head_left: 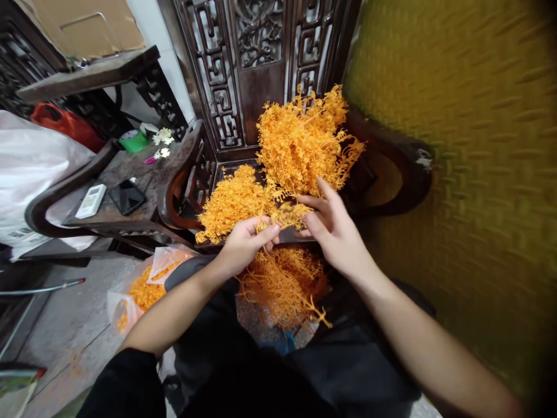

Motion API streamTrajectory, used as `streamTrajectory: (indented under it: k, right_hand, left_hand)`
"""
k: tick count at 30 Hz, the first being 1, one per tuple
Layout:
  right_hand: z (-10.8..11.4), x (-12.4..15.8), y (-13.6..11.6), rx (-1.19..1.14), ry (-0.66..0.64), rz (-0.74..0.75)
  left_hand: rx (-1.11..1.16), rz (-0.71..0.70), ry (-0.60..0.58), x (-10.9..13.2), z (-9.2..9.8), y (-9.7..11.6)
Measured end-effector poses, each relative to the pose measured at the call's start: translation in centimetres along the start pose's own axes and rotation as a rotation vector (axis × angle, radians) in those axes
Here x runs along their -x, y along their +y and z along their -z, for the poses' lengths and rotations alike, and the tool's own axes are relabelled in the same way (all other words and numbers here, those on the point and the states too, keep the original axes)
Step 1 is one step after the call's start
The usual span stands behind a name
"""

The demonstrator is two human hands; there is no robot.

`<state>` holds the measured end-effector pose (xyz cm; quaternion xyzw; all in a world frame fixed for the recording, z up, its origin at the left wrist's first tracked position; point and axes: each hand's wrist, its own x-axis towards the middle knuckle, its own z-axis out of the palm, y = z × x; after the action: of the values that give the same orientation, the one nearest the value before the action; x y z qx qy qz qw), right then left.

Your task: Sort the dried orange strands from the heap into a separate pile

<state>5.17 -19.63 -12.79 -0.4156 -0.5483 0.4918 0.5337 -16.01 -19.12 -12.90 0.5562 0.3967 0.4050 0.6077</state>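
A small orange sprig with fine branching tips (289,215) is pinched between the thumb and fingers of my left hand (246,241). My right hand (337,232) is at the sprig's far end, its thumb and fingers apart; whether a fingertip touches the sprig I cannot tell. Behind my right hand rises a large bushy heap of orange sprigs (300,145). Close to my left hand lies a lower pile of similar orange sprigs (235,200), on the seat of a carved dark wooden chair (263,98). Below my hands, between my knees, is a tangle of thin orange stems (282,284).
To the left, a wooden side table (115,165) bears a black phone (127,197), a white remote (91,201), green tape (134,140) and small white flowers (163,137). A plastic bag of orange bits (148,290) stands on the floor. A yellow woven surface (470,116) borders the right.
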Motion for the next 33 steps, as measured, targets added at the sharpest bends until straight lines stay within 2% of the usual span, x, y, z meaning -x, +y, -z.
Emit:
streamTrajectory:
  k: [3, 6, 9, 13, 17, 19, 23, 25, 27, 29, 30, 31, 33]
  right_hand:
    - [0.0, -0.9, 0.4, -0.086, -0.058, -0.123]
    - [-0.1, -1.5, 0.4, -0.2, -0.053, -0.178]
    - [-0.3, -1.9, 0.3, -0.31, -0.119, -0.187]
    - [-0.3, -1.9, 0.4, -0.199, -0.073, -0.119]
    - [0.4, -1.6, 0.2, -0.106, -0.007, -0.144]
    - [1.0, -1.6, -0.3, 0.049, -0.013, -0.06]
    - [3.2, -1.8, -1.4, 0.479, -0.079, 0.312]
    - [4.9, -2.1, -1.5, 0.594, -0.058, 0.375]
    - [6.7, -2.4, -1.4, 0.588, 0.105, 0.294]
    - [7.9, -2.5, -1.2, 0.401, 0.288, 0.13]
    - [8.0, -2.5, -1.1, 0.27, 0.308, 0.048]
    - [7.7, -2.3, -1.0, 0.15, 0.271, -0.018]
    - [6.3, -1.8, -0.8, 0.033, 0.081, -0.093]
  left_hand:
    - [0.083, 0.057, -0.032, 0.2, -0.2, 0.2]
    - [0.271, 0.125, -0.074, 0.2, -0.3, 0.7]
    - [0.399, 0.219, -0.096, 0.0, -0.3, 1.2]
    - [0.543, 0.248, -0.032, -0.3, 0.0, 1.4]
    - [0.566, 0.211, -0.031, -0.4, 0.3, 1.5]
    - [0.521, 0.217, -0.049, -0.3, 0.5, 1.6]
    - [0.287, 0.273, -0.127, -0.2, 1.2, 2.0]
    - [0.167, 0.26, -0.117, -0.2, 2.2, 2.4]
    - [0.106, 0.229, -0.068, -0.1, 3.4, 2.8]
    - [0.09, 0.221, -0.056, 0.1, 4.4, 3.3]
    - [0.086, 0.23, -0.068, 0.1, 4.6, 3.5]
    - [0.082, 0.242, -0.09, 0.2, 4.6, 3.7]
    - [0.063, 0.259, -0.146, 0.2, 4.1, 3.8]
